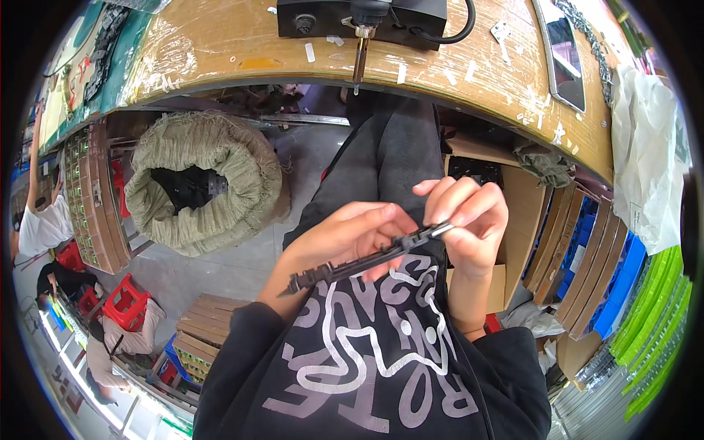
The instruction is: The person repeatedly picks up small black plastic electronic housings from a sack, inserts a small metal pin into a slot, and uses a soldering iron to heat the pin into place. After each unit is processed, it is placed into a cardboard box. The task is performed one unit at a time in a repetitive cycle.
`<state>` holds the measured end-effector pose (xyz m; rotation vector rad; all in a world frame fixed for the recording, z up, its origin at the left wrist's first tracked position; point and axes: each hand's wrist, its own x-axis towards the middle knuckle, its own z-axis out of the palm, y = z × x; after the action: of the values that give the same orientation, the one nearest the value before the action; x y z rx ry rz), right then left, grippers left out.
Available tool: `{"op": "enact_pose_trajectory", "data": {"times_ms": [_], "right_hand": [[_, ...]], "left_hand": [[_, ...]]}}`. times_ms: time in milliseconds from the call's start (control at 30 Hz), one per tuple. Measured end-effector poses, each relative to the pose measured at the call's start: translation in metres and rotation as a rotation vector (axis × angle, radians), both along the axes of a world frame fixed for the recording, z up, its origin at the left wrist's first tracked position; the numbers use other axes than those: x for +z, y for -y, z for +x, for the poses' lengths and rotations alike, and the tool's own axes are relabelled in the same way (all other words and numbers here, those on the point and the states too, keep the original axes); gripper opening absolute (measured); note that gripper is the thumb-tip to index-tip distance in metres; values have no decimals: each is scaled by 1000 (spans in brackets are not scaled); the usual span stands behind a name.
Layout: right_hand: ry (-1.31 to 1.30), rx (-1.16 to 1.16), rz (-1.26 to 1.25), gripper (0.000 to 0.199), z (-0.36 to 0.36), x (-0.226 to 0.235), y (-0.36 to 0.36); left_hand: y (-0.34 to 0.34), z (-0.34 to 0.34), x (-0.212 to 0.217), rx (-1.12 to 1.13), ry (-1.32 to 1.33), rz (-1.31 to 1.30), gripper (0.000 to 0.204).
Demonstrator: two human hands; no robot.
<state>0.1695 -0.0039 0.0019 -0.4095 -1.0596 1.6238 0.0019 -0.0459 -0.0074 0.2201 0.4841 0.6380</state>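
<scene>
A long, thin strip of black plastic parts lies slantwise in front of my chest, its right end higher than its left. Loosely closed around the strip's middle is my left hand, thumb above and fingertips showing below. The fingers of my right hand pinch the upper right end, where a small shiny, pale tip pokes out. I cannot make out whether that tip is part of the strip or a separate piece. Both hands are above my lap, apart from the table.
Ahead, a wooden table carries a black machine with a downward metal bit, a phone and black strips. A greenish sack with black parts inside stands left. Right are a cardboard box and stacked trays; red stools stand behind left, near other people.
</scene>
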Motion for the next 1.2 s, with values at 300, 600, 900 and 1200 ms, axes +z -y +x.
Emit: {"op": "enact_pose_trajectory", "data": {"times_ms": [300,600,900,1200], "right_hand": [[136,273,141,12,-3,-9,-18],[291,-4,-193,27,-21,-12,-11],[279,372,-623,32,-27,-2,3],[271,321,-630,32,-28,2,5]], "left_hand": [[5,8,-20,47,429,-57,27],[-12,-7,-9,446,-488,246,26],[-42,-10,-4,858,-968,349,16],[-47,-7,6,869,-943,367,15]]}}
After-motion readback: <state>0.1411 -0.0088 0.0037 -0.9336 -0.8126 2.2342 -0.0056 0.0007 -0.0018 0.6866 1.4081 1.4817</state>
